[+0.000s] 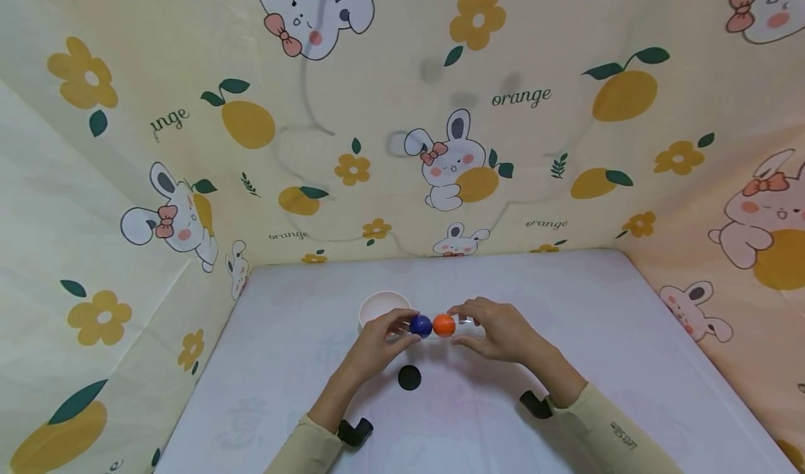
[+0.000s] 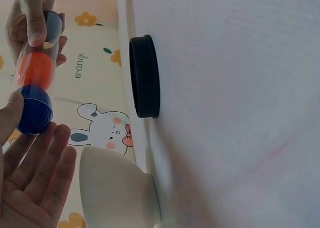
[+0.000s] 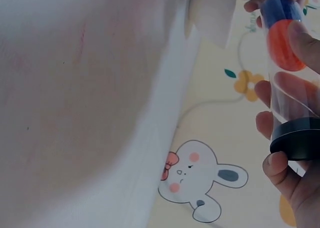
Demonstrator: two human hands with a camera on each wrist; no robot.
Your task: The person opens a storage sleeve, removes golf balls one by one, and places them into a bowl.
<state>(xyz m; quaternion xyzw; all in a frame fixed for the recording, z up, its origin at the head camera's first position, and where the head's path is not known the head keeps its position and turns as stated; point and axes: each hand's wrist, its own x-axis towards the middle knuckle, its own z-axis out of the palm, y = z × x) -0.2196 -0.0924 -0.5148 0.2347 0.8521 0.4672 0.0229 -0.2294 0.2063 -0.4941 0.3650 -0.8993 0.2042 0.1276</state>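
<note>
Both hands are raised over the table at a clear tube (image 3: 280,100) held sideways. My right hand (image 1: 503,331) grips the tube, its fingers around the clear wall and near the black end cap (image 3: 297,138). Inside the tube sits an orange ball (image 1: 444,325). Right beside it, at the end away from the cap, is a blue ball (image 2: 35,110). My left hand (image 1: 372,345) pinches the blue ball between thumb and fingertips. A loose black round cap (image 2: 145,76) lies on the table, nearer the body than the hands.
A white bowl (image 2: 112,188) stands on the table just behind my left hand. The white-covered table (image 1: 302,390) ends at a patterned cloth wall (image 1: 390,75) at the back and sides. Black wrist straps (image 1: 355,432) show at the sleeves.
</note>
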